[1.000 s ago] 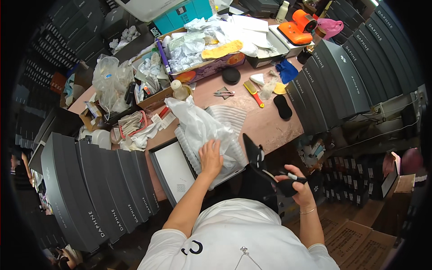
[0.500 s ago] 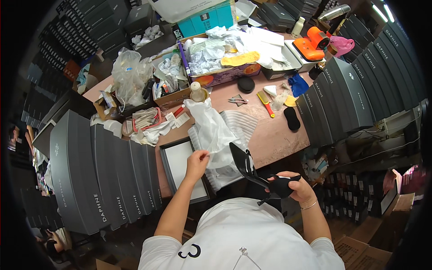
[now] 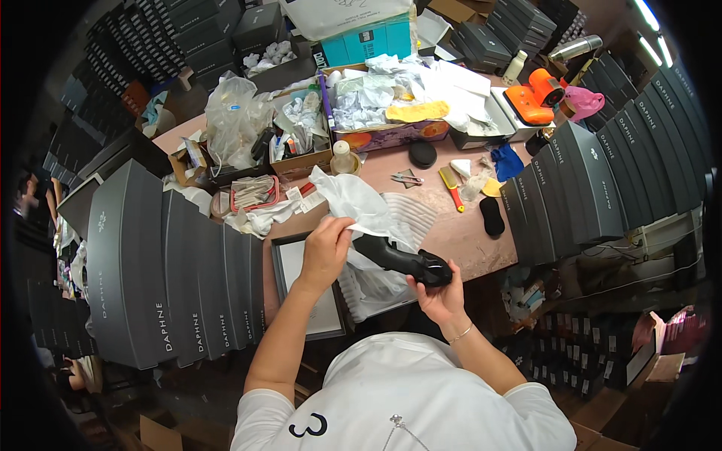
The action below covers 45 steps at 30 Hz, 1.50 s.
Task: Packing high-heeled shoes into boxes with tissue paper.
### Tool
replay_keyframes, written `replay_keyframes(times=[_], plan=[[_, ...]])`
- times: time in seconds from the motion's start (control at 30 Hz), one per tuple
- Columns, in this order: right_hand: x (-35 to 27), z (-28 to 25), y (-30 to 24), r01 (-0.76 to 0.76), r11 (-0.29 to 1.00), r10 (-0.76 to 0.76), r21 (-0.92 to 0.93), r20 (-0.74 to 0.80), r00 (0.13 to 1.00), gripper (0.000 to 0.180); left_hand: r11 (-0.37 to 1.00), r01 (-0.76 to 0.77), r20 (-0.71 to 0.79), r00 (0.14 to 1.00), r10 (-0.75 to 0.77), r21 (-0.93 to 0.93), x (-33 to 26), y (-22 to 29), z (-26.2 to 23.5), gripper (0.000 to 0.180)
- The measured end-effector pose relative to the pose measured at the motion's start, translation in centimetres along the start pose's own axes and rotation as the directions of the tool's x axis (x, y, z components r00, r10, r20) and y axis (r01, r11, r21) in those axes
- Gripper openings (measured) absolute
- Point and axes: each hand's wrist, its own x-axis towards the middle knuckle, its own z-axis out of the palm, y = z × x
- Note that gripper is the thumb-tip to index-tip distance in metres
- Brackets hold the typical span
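A sheet of thin white tissue paper point(image 3: 353, 201) is pinched at its near edge by my left hand point(image 3: 325, 254), whose fingers are closed. My right hand point(image 3: 444, 302) holds a black shoe point(image 3: 410, 263) by its right end. The shoe's other end lies under the lifted paper, so that part is hidden. Beneath the shoe are more white wrapping and a ribbed white sheet point(image 3: 412, 216). Left of these, partly behind my left forearm, lies a shallow dark grey box part point(image 3: 329, 325) with a white inside.
Dark grey shoeboxes stand in rows at the left point(image 3: 139, 278) and right point(image 3: 583, 180). Farther back are a carton of crumpled paper point(image 3: 391, 135), a clear bottle point(image 3: 342, 158), small scissors point(image 3: 406, 179), a red-and-yellow brush point(image 3: 453, 189) and an orange device point(image 3: 532, 101).
My right hand has brought the shoe leftward and up over the wrapping, turning it. My left hand has risen slightly, lifting the tissue paper's edge over the shoe. The view has shifted a little.
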Motion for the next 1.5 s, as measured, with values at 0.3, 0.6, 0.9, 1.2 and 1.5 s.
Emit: replay_keyframes(times=[0.3,0.6,0.9,1.2,1.5], plan=[[-1.1,-0.2,-0.4,-0.059,0.980,0.033,0.192,0.136,0.990,0.049,0.993,0.018,0.123,0.992,-0.003,-0.120,0.0,1.7,3.7,0.013],[-2.2,3.7,2.9,0.298,0.788,-0.215,-0.539,0.214,0.953,0.040,0.840,-0.486,0.173,0.830,0.530,-0.240,-3.8,10.4,7.0,0.030],[0.6,-4.1,0.1,0.566,-0.263,-0.152,-0.782,0.613,0.776,0.045,0.804,-0.448,0.133,0.837,0.531,-0.390,-4.9,10.3,8.6,0.028],[1.3,-0.3,-1.1,0.353,0.323,-0.239,-0.878,0.285,0.928,0.040,0.812,-0.224,0.305,0.846,0.437,-0.539,-6.4,12.5,10.6,0.032],[6.9,-6.6,-13.5,0.007,-0.741,-0.314,-0.672,0.355,0.881,0.035,0.263,0.948,0.629,0.316,-0.711,-0.179,-17.8,-2.2,6.8,0.034]])
